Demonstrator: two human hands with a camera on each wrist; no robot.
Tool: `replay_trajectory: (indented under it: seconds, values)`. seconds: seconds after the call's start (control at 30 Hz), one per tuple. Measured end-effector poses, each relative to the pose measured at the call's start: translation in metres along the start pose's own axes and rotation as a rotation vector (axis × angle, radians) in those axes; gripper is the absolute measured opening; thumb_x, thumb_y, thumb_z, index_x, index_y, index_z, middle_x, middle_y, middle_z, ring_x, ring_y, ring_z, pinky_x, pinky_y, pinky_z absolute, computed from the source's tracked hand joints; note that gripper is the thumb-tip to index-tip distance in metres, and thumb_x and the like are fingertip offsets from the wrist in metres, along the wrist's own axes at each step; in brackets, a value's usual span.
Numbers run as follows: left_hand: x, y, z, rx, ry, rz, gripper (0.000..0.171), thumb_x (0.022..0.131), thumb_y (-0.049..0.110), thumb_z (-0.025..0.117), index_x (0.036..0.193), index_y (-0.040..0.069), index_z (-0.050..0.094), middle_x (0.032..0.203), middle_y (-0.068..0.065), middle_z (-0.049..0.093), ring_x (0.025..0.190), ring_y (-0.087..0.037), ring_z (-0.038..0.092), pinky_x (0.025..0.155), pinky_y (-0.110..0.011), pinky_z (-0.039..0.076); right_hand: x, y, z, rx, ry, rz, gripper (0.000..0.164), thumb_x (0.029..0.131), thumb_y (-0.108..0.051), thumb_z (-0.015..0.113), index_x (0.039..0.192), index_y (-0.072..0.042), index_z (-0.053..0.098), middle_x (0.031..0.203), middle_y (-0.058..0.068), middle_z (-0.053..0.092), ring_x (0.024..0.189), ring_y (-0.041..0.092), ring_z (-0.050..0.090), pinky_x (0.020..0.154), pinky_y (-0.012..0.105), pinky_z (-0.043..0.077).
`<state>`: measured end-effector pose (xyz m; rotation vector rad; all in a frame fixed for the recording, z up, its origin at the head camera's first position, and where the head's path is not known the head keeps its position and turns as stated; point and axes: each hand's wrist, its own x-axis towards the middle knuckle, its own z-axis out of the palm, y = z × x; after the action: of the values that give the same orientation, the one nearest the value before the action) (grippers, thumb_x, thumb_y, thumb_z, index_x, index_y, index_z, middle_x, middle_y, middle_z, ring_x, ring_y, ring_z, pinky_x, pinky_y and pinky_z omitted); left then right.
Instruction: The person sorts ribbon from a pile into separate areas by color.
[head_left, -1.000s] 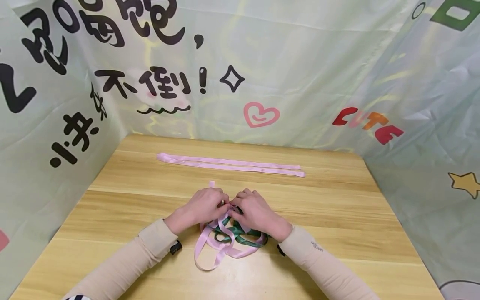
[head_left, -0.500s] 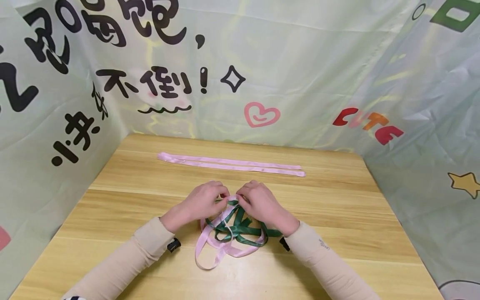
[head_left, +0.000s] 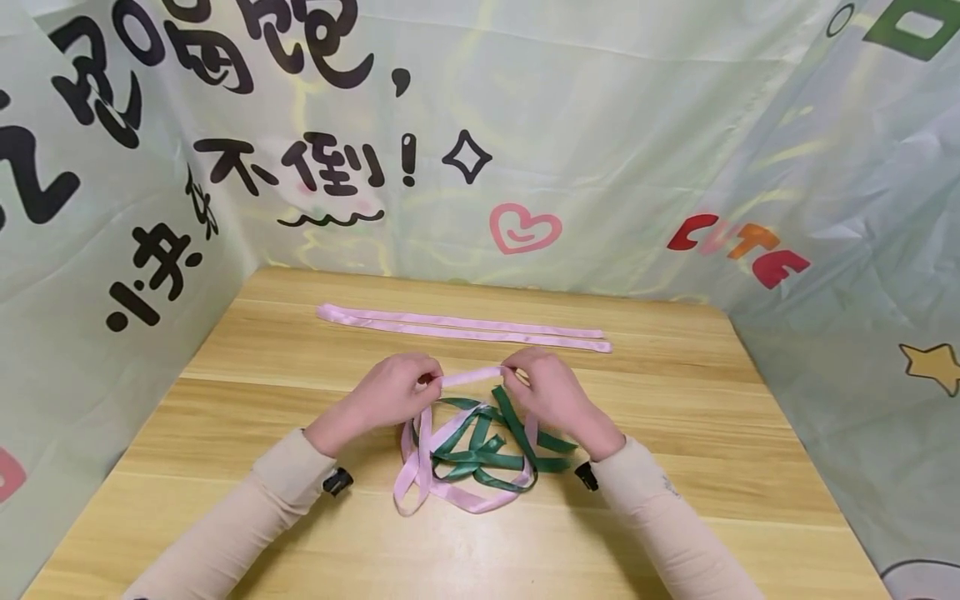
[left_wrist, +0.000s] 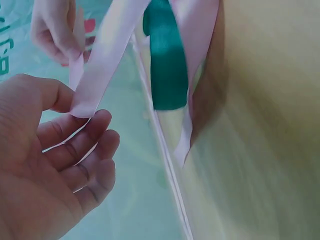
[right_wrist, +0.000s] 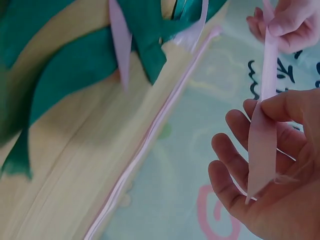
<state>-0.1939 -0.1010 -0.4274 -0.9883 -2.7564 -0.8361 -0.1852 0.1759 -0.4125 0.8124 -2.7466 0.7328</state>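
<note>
Between my two hands a pink ribbon [head_left: 471,377] is stretched in a short, nearly straight span. My left hand [head_left: 400,386] pinches it between thumb and forefinger, and a length hangs down from there to the pile. At the other side my right hand [head_left: 550,390] pinches the ribbon near its cut, fraying end [right_wrist: 262,175], which lies across the fingers in the right wrist view. Below the hands, green ribbon [head_left: 480,458] lies looped and tangled with more pink ribbon. In the left wrist view, a green ribbon piece [left_wrist: 169,60] shows beside the pink.
Farther back on the wooden table [head_left: 675,467] lies a second pink ribbon [head_left: 465,327], folded double and laid out lengthwise. A printed cloth backdrop [head_left: 600,150] rises behind the table and along both sides.
Both hands have moved apart and slightly away from the body, drawing the pink ribbon out between them. The tangle below is more spread out and more of the green ribbon shows.
</note>
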Motion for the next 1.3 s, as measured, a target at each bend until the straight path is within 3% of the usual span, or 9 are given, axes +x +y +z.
replay_trajectory:
  seconds: [0.27,0.57,0.7,0.97,1.3]
  values:
    - [0.002,-0.012,-0.01,-0.019,0.026,-0.067,0.015,0.099,0.015,0.062,0.095,0.011,0.077,0.092,0.001,0.072,0.084,-0.015,0.062,0.081,-0.038,0.055,-0.004,0.016,-0.01,-0.004,0.067,0.06,0.017,0.102,-0.014,0.066,0.101,-0.003,0.079,0.102,0.012,0.078,0.096,0.032,0.069,0.079,0.044,0.055]
    - [0.004,-0.022,-0.02,-0.023,0.036,-0.145,0.02,0.1,0.016,0.06,0.102,0.006,0.078,0.09,-0.003,0.073,0.075,-0.014,0.058,0.073,-0.034,0.052,-0.007,0.026,-0.023,-0.011,0.09,0.098,0.018,0.101,-0.013,0.065,0.102,-0.001,0.079,0.104,0.015,0.078,0.099,0.033,0.07,0.088,0.049,0.055]
    - [0.005,-0.027,-0.028,-0.028,0.044,-0.171,0.022,0.1,0.017,0.058,0.101,0.007,0.077,0.093,-0.004,0.074,0.078,-0.015,0.06,0.076,-0.036,0.053,-0.008,0.031,-0.028,-0.017,0.111,0.108,0.018,0.101,-0.011,0.065,0.103,-0.001,0.079,0.102,0.016,0.078,0.096,0.035,0.07,0.087,0.05,0.055]
    - [0.005,-0.043,-0.047,-0.053,0.115,-0.162,0.026,0.1,0.016,0.053,0.087,0.011,0.074,0.084,-0.003,0.07,0.074,-0.018,0.056,0.073,-0.034,0.047,-0.011,0.042,-0.036,-0.009,0.124,0.158,0.021,0.102,-0.012,0.062,0.104,0.0,0.078,0.103,0.017,0.078,0.099,0.037,0.07,0.093,0.054,0.054]
    - [-0.002,-0.056,-0.065,-0.053,0.19,-0.241,0.025,0.097,0.014,0.054,0.083,0.007,0.073,0.089,-0.01,0.071,0.078,-0.025,0.058,0.075,-0.037,0.045,-0.015,0.052,-0.046,0.006,0.096,0.266,0.029,0.106,-0.018,0.058,0.116,0.003,0.076,0.113,0.022,0.076,0.106,0.04,0.069,0.095,0.057,0.053]
